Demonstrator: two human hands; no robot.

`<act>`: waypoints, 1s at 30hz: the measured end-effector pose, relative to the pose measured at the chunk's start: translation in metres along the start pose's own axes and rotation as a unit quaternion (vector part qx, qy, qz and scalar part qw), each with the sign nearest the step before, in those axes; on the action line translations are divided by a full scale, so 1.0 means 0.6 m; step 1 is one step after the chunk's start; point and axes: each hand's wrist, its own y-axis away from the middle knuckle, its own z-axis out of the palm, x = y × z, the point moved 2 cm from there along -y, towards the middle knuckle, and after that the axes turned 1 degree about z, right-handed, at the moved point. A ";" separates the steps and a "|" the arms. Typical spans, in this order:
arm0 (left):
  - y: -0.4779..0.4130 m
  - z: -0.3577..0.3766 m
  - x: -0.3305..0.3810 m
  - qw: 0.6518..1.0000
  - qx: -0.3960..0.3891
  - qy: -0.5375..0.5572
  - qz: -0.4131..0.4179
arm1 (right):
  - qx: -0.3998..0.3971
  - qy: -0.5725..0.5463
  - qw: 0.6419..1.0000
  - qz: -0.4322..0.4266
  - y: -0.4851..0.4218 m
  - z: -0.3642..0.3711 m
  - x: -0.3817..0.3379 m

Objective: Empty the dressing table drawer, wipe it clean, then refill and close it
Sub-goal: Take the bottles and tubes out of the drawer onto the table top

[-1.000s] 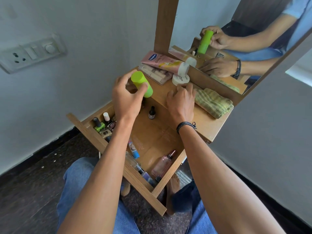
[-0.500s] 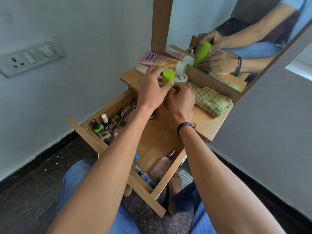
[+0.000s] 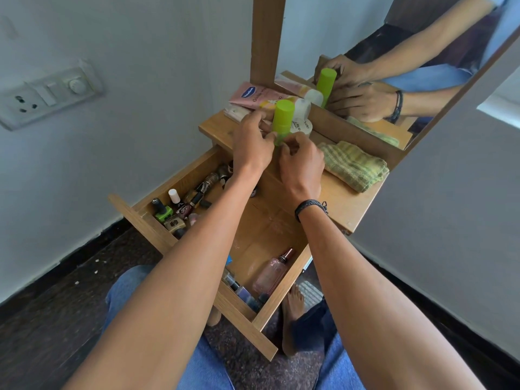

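Observation:
A lime-green bottle [image 3: 282, 116] stands upright on the dressing table top [image 3: 337, 198], just ahead of the open drawer [image 3: 270, 226]. My left hand [image 3: 253, 147] grips its lower part from the left. From the right, my right hand [image 3: 301, 167] curls its fingertips against the base. The drawer holds several nail polish bottles [image 3: 174, 209] in its left corner. A pink spray bottle [image 3: 271, 273] and a few small items lie by the front panel. A folded green-yellow cloth [image 3: 354, 164] lies on the top, to the right.
Behind the green bottle lie a pink cream tube [image 3: 259, 97] and a white jar [image 3: 302, 126]. A mirror [image 3: 394, 66] leans at the back and reflects both hands. A switchboard [image 3: 47, 94] is on the left wall. My knees sit under the drawer.
My left hand carried the green bottle from above the drawer up onto the table top and stood it upright. My right hand moved from the table edge to the bottle's base.

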 end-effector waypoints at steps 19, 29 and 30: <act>0.118 -0.064 -0.078 0.973 -0.055 -0.134 -0.181 | -0.029 0.004 0.999 -0.021 0.010 -0.003 -0.010; 0.113 -0.012 -0.070 0.930 -0.182 -0.268 -0.176 | -0.035 0.004 0.999 -0.027 0.011 -0.001 -0.009; 0.112 -0.011 -0.071 0.930 -0.179 -0.267 -0.176 | -0.034 0.004 0.999 -0.027 0.011 -0.002 -0.009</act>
